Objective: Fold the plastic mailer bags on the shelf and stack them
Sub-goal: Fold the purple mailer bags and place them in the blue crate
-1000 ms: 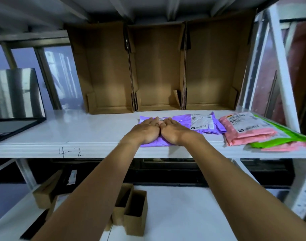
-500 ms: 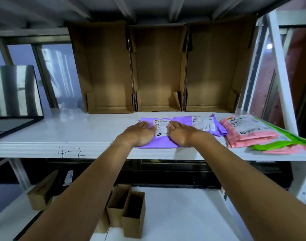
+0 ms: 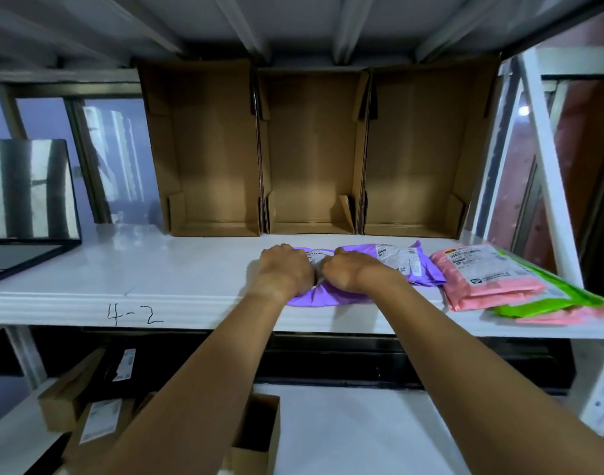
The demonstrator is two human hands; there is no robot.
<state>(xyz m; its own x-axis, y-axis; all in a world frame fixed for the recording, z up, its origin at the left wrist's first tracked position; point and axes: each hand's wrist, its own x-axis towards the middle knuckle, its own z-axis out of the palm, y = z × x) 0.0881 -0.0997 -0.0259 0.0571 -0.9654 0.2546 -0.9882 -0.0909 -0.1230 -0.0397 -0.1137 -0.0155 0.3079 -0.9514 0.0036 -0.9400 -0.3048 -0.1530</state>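
gripping purple mailer bag (image 3: 314,299) on shelf (image 3: 156,269) | left hand (image 3: 283,270) fingers curled round it | right hand (image 3: 350,272) likewise, hands touching | pink bags (image 3: 492,287) just beside

Purple mailer bag (image 3: 323,297): lies at the front edge of the white shelf (image 3: 122,269).
Left hand (image 3: 283,272): on the bag's left half, fingers curled over its far edge.
Right hand (image 3: 350,274): on the bag's right half, curled the same way, hands touching.
Second purple bag (image 3: 422,272): touching it on the right.
Pink bags (image 3: 489,281): farther right, stacked over a green bag (image 3: 550,299).
Cardboard boxes (image 3: 314,149): three, open, behind it.
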